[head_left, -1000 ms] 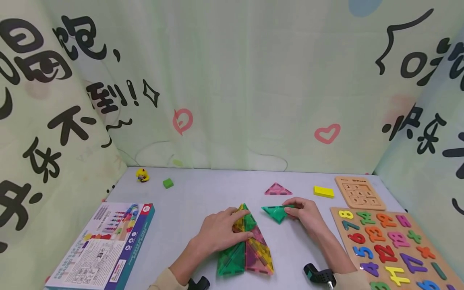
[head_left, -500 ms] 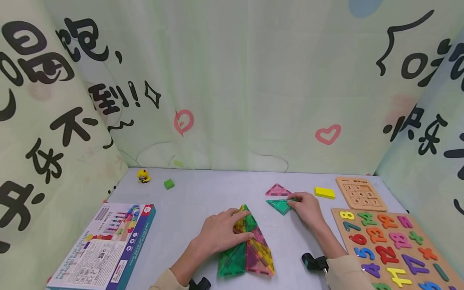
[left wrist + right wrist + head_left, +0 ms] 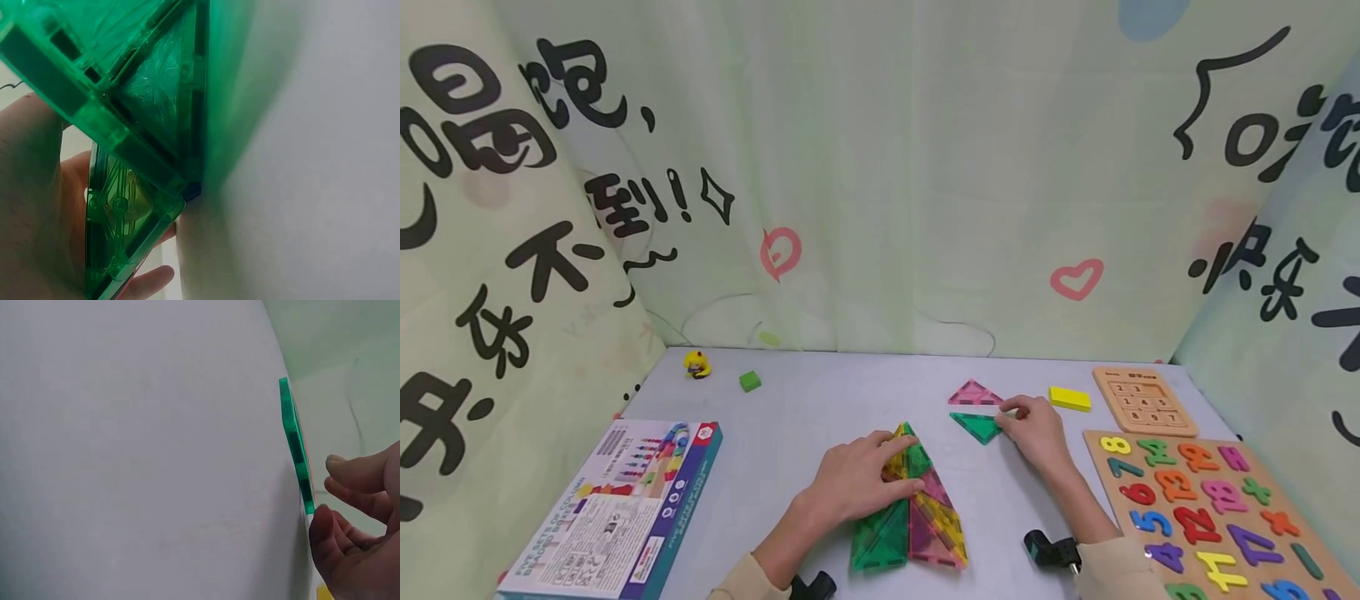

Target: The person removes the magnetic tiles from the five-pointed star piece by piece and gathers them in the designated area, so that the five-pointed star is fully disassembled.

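My left hand (image 3: 867, 477) holds a standing structure of translucent magnetic tiles (image 3: 937, 525), green, yellow and pink. Its thumb lies across the front and the fingers reach the upper part. In the left wrist view, green tiles (image 3: 156, 87) hide part of that hand. A green triangular magnetic tile (image 3: 977, 427) lies on the table in front of a pink triangular tile (image 3: 975, 392). Beside the green tile's right corner is my right hand (image 3: 1033, 431). The right wrist view shows its thumb and fingers parted, the fingertips close to the tile's end (image 3: 295, 447), nothing pinched between them.
A printed box (image 3: 613, 508) lies at left. Toward the back are a yellow duck toy (image 3: 696, 364), a green block (image 3: 749, 381) and a yellow block (image 3: 1070, 398). At right lie a small wooden number board (image 3: 1144, 401) and a larger number puzzle board (image 3: 1247, 546).
The green triangular tile, held tilted by my right hand a second ago, has moved back and now lies flat near the pink tile. My left hand and its structure have stayed put.
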Tool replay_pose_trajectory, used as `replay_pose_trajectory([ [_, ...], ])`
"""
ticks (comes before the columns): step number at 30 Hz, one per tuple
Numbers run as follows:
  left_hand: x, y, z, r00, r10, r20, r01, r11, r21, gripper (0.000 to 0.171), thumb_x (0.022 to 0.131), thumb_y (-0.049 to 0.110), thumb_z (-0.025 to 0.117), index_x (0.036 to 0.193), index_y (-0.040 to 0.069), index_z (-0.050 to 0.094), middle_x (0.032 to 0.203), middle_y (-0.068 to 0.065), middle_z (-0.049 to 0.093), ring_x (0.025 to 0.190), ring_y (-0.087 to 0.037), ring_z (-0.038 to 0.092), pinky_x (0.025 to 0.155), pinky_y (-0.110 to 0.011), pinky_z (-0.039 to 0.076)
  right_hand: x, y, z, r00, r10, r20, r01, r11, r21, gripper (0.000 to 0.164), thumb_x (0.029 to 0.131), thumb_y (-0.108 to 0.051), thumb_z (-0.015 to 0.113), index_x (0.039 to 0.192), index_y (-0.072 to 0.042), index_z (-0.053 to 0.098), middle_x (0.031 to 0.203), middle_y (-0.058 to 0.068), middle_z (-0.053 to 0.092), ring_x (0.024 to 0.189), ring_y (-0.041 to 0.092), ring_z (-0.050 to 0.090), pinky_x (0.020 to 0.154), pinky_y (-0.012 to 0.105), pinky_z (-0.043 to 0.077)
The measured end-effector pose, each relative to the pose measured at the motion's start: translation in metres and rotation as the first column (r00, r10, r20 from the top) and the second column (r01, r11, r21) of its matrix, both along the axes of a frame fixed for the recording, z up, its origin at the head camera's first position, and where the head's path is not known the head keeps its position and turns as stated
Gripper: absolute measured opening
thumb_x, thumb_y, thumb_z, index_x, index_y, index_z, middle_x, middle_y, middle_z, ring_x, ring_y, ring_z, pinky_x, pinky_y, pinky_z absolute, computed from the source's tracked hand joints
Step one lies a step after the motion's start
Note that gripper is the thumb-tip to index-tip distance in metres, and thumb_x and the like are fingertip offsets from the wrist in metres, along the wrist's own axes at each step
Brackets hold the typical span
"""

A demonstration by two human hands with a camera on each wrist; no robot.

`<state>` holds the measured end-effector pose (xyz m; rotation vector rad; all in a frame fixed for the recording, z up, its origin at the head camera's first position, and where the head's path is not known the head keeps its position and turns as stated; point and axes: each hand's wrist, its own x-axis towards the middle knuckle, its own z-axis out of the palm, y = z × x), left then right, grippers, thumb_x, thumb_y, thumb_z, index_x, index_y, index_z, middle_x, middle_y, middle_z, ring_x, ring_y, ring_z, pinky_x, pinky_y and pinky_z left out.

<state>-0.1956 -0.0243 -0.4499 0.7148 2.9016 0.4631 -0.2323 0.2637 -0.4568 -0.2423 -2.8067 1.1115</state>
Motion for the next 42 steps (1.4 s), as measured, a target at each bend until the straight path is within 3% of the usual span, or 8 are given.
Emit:
replay_pose_trajectory([
  [3, -0.001, -0.001, 0.001, 1.000, -0.014, 0.000, 0.014, 1.000, -0.003, 0.064, 0.089, 0.076, 0.045, 0.147, 0.048, 0.040, 0.147, -0.003, 0.052, 0.125, -0.024, 0.058, 0.089, -0.048, 0.054, 0.010, -0.005, 0.006, 0.999, 0.040, 0.017, -0.040, 0.998, -0.040, 0.023, 0.095, -0.016, 0.063, 0.114, -0.004, 0.070, 0.100, 0.014, 0.059, 0.088, 0.023, 0.051, 0.069, 0.027, 0.045],
  [7, -0.002, -0.002, 0.002, 1.000, -0.017, 0.021, 0.017, 1.000, 0.000, 0.062, 0.091, 0.072, 0.046, 0.147, 0.048, 0.039, 0.148, -0.003, 0.051, 0.127, -0.024, 0.056, 0.093, -0.050, 0.052, 0.025, -0.019, 0.013, 0.977, 0.196, 0.083, -0.189, 0.978, -0.089, 0.021, 0.094, -0.015, 0.066, 0.113, -0.007, 0.072, 0.098, 0.007, 0.067, 0.080, 0.019, 0.056, 0.067, 0.025, 0.049],
  [14, -0.003, -0.003, 0.004, 0.995, 0.007, 0.097, -0.009, 1.000, 0.021, 0.061, 0.089, 0.065, 0.053, 0.147, 0.049, 0.040, 0.149, -0.003, 0.049, 0.129, -0.025, 0.054, 0.097, -0.054, 0.049, 0.044, -0.042, 0.015, 0.844, 0.505, 0.181, -0.484, 0.863, -0.147, 0.025, 0.093, -0.015, 0.066, 0.115, -0.005, 0.073, 0.095, 0.003, 0.069, 0.081, 0.016, 0.057, 0.066, 0.024, 0.050],
  [19, -0.002, -0.001, 0.006, 0.994, 0.004, 0.111, -0.009, 0.999, 0.041, 0.062, 0.089, 0.065, 0.055, 0.147, 0.048, 0.041, 0.149, -0.004, 0.049, 0.129, -0.025, 0.054, 0.097, -0.055, 0.049, 0.049, -0.048, 0.014, 0.800, 0.569, 0.190, -0.549, 0.822, -0.154, 0.020, 0.092, -0.011, 0.065, 0.108, -0.009, 0.077, 0.097, 0.002, 0.067, 0.091, 0.017, 0.055, 0.074, 0.025, 0.048],
  [30, -0.001, -0.004, 0.005, 0.998, -0.010, 0.062, 0.009, 1.000, 0.029, 0.063, 0.090, 0.068, 0.053, 0.147, 0.046, 0.042, 0.146, -0.005, 0.052, 0.125, -0.025, 0.058, 0.093, -0.051, 0.052, 0.056, -0.052, 0.018, 0.761, 0.610, 0.221, -0.567, 0.791, -0.229, 0.027, 0.093, -0.013, 0.065, 0.117, -0.004, 0.073, 0.098, 0.004, 0.064, 0.093, 0.020, 0.051, 0.078, 0.032, 0.043],
  [35, 0.001, -0.003, 0.006, 0.999, -0.019, 0.037, 0.018, 0.999, 0.027, 0.063, 0.090, 0.070, 0.051, 0.147, 0.044, 0.042, 0.145, -0.006, 0.054, 0.122, -0.026, 0.059, 0.092, -0.050, 0.053, 0.058, -0.052, 0.019, 0.766, 0.603, 0.222, -0.557, 0.795, -0.240, 0.027, 0.093, -0.014, 0.065, 0.116, -0.004, 0.074, 0.097, 0.004, 0.062, 0.093, 0.021, 0.050, 0.077, 0.031, 0.041],
  [42, 0.003, -0.002, 0.007, 0.999, 0.000, 0.039, -0.001, 1.000, 0.022, 0.064, 0.089, 0.072, 0.050, 0.146, 0.044, 0.045, 0.143, -0.005, 0.055, 0.121, -0.026, 0.060, 0.090, -0.050, 0.054, 0.059, -0.055, 0.017, 0.781, 0.588, 0.211, -0.540, 0.805, -0.246, 0.028, 0.094, -0.028, 0.067, 0.110, -0.007, 0.076, 0.093, 0.004, 0.062, 0.087, 0.019, 0.050, 0.068, 0.025, 0.043],
])
